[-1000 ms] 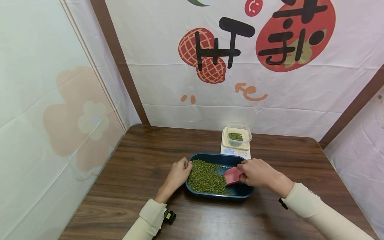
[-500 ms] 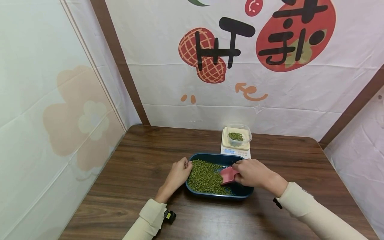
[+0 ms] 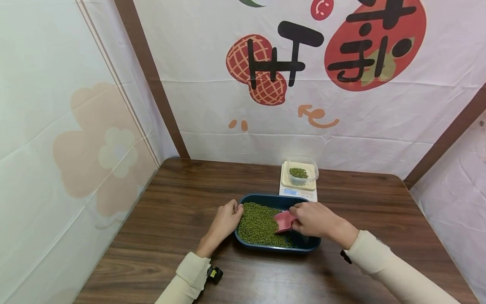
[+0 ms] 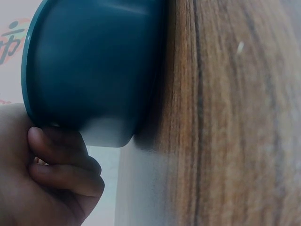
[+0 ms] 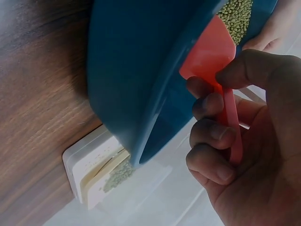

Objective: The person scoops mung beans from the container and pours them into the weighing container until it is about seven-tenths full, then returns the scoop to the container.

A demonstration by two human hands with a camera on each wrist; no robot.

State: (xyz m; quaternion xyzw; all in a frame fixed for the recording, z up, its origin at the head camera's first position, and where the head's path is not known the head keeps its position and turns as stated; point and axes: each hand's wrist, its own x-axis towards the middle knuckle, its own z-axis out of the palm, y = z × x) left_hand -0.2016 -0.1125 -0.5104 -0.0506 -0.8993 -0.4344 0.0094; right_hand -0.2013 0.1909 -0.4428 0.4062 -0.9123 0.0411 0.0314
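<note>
A dark blue tray (image 3: pixel 279 250) holds a heap of green mung beans (image 3: pixel 258 228), piled mostly toward its left side. My left hand (image 3: pixel 228 217) pinches the tray's left rim, fingers curled under it in the left wrist view. A pink scoop (image 3: pixel 284 221) is inside the tray, its front edge in the beans. Its handle is gripped by my right hand (image 3: pixel 317 218), with the fingers wrapped round it in the right wrist view (image 5: pixel 230 127).
Behind the tray stands a white kitchen scale (image 3: pixel 298 192) with a lit display. On it sits a clear plastic tub (image 3: pixel 302 180) with some beans inside. A printed cloth wall (image 3: pixel 243 147) rises at the back of the brown wooden table (image 3: pixel 182 190).
My right hand has moved left with the scoop, pushing its edge further into the beans. The left hand keeps its place on the tray rim.
</note>
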